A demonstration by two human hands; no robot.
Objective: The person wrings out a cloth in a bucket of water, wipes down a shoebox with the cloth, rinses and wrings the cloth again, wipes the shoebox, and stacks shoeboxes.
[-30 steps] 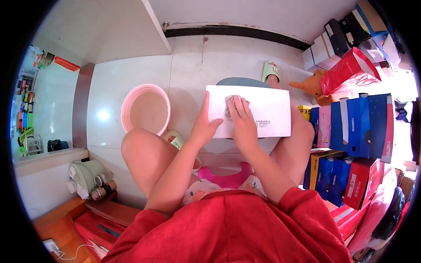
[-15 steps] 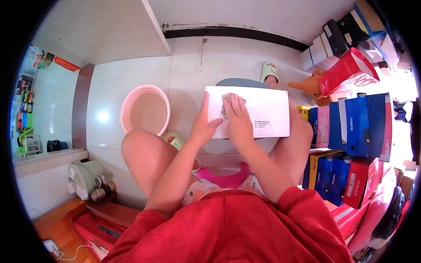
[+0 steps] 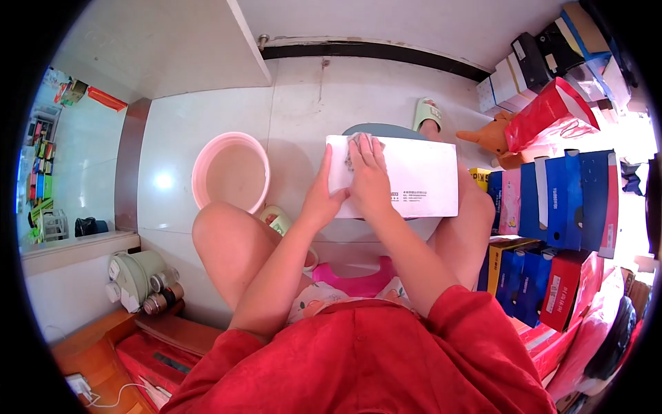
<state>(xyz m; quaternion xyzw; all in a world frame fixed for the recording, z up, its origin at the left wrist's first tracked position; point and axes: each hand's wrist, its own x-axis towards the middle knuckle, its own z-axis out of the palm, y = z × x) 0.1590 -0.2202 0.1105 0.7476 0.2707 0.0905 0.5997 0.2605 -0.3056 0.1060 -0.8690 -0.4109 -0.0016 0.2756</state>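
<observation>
White rectangular cardboard box (image 3: 422, 171) at both hands
The left hand (image 3: 323, 198) clamps its edge, likely for steadiness; the right hand (image 3: 370, 176) presses a crumpled grey cloth (image 3: 349, 160) beneath (gripped? I can't tell).

- Orange plush toy (image 3: 491, 136) at two o'clock, beside a glossy red bag (image 3: 552, 114).
- Row of blue cardboard boxes (image 3: 532, 193) at three o'clock.
- Pale green rounded appliance (image 3: 133, 274) at eight o'clock, beside a clear cylindrical jar (image 3: 164, 279).
- White plastic plug (image 3: 77, 384), farther out at eight.
</observation>
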